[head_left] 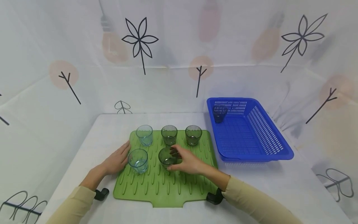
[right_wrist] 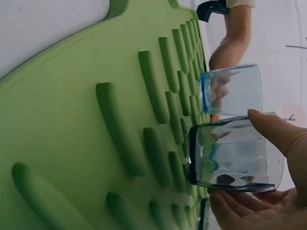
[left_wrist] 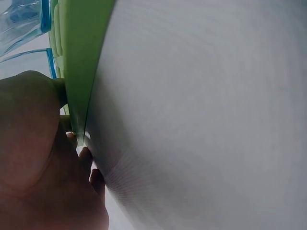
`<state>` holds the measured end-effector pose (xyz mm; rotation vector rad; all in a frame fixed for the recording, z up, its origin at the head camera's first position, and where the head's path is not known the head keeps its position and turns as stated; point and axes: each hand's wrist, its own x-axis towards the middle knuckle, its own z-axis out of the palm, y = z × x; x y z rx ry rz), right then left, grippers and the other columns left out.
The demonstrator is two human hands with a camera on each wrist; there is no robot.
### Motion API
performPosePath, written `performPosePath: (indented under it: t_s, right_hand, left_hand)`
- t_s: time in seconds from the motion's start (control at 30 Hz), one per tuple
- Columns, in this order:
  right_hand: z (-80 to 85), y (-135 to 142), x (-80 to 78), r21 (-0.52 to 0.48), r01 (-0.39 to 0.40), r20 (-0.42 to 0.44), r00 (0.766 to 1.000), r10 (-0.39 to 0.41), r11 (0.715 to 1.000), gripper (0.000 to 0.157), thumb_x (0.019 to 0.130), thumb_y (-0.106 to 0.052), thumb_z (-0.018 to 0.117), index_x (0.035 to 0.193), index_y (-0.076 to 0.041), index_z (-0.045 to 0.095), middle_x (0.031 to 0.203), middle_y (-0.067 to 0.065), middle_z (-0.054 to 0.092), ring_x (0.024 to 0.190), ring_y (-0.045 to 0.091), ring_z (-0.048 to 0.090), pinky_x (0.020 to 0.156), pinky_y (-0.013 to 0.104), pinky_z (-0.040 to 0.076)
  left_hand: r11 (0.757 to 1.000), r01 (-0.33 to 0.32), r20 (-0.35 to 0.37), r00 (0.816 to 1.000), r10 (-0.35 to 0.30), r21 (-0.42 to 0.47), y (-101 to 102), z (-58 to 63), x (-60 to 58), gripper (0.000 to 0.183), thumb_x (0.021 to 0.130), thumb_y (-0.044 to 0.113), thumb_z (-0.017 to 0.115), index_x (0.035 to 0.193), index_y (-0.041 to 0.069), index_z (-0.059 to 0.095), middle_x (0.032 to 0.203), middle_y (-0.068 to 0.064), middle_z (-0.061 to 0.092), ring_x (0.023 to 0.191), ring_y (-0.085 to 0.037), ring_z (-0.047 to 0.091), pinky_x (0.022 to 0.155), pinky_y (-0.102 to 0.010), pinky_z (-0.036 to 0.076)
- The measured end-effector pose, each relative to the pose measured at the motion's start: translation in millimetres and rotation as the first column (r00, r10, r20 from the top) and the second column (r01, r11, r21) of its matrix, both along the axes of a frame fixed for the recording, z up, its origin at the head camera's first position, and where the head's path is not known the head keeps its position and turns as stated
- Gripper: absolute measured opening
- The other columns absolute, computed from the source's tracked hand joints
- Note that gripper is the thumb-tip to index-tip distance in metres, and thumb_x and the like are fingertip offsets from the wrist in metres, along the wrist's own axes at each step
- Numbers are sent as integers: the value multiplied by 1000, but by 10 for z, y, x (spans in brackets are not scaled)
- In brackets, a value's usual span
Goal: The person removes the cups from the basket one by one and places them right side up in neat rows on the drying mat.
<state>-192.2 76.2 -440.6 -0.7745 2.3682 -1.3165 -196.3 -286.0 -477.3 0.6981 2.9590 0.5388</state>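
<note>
My right hand [head_left: 188, 161] holds a smoky grey glass [head_left: 167, 158] at the middle of a green ridged mat [head_left: 167, 189]. In the right wrist view, the thumb lies on one side of this glass [right_wrist: 230, 155] and the fingers on the other. My left hand [head_left: 116, 159] rests along the mat's left edge with its fingers extended, near a light blue glass [head_left: 138, 161]. Behind them stand another blue glass [head_left: 144, 136], a grey glass [head_left: 169, 136] and a second grey one [head_left: 193, 136] in a row on the mat.
A blue plastic basket [head_left: 251, 157] stands right of the mat, with a dark glass [head_left: 219, 114] in its back left corner. White table surface [head_left: 112, 127] surrounds the mat. A patterned white cloth [head_left: 173, 90] hangs behind and at the sides.
</note>
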Motion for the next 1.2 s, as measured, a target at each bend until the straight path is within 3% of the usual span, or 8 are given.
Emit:
performPosePath:
  t_s: [0.33,0.57,0.83,1.0,1.2]
  right_hand:
    - [10,1,18,0,-5,6,1000,5,1000,83,83,-27,87,149,-4,41,140,15,59,126,31,59,111,47,49]
    - [12,26,9,-5,-16,8,1000,16,1000,86,83,-25,88,151,-3,39,140,17,58,129,35,57,112,49,47]
    - [76,169,59,-15,-18,15,1000,18,1000,83,85,-23,86,150,-3,40,143,20,55,133,39,53,114,53,44]
    - [264,378,123,30,-21,-69,997,23,999,61,92,-21,78,143,-1,50,141,20,58,133,38,54,115,54,44]
    - [526,640,132,85,21,-274,962,3,996,18,96,-11,72,114,-11,71,116,2,71,117,28,65,104,47,53]
  left_hand:
    - [1000,8,9,1000,-8,-20,-57,-89,-55,57,108,16,38,154,-15,25,165,-32,18,151,-48,21,124,-60,22]
    - [1000,-1,36,999,2,-30,-88,-151,-91,58,106,11,41,155,-15,23,166,-31,14,152,-48,19,124,-60,20]
    - [1000,-3,25,1000,4,-24,-36,-108,-41,56,107,12,41,155,-14,26,165,-32,17,151,-49,21,123,-61,22]
    - [999,-10,37,999,11,-31,-12,-81,-32,56,107,11,41,155,-14,25,165,-31,17,151,-49,21,123,-60,22]
    - [1000,17,-16,1000,-17,-17,-29,-73,-26,55,108,14,40,153,-16,28,163,-34,20,149,-51,24,120,-63,25]
